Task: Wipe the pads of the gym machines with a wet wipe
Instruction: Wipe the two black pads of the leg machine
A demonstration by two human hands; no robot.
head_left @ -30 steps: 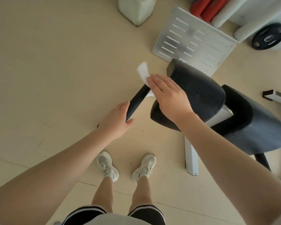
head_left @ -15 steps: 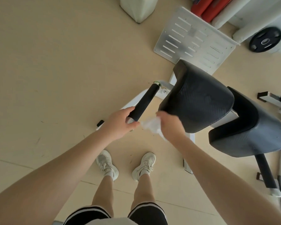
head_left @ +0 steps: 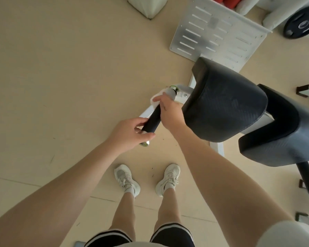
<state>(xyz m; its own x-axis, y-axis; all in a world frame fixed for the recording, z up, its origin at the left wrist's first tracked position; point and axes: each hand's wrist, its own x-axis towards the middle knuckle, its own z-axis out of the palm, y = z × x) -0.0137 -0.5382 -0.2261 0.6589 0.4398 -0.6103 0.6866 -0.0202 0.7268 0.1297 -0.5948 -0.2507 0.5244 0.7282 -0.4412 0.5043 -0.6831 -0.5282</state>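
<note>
Right hand (head_left: 169, 111) is up at the far end of the black handle grip (head_left: 152, 122), fingers curled round it with the white wet wipe (head_left: 156, 100) bunched underneath them — the wipe pokes out on the far-left side of the knuckles, wrapped against the grip just short of the green-ringed metal collar (head_left: 173, 88). Left hand (head_left: 130, 132) has the near end of the same grip, thumb on one side and fingers curled over the other, pinching it just above the bare metal end cap (head_left: 144, 143). The two hands sit close together along the bar, a short stretch of black foam showing between them. Just to the right of the right hand, almost touching the wrist, looms the big black pad (head_left: 225, 102) of the machine, and a second dark pad (head_left: 285, 132) sits lower and further right. White slotted foot plate (head_left: 218, 31) lies on the beige floor (head_left: 61, 68) beyond — a weight plate (head_left: 301, 24) near the top right corner. White sneakers (head_left: 127, 179) planted below the hands.
</note>
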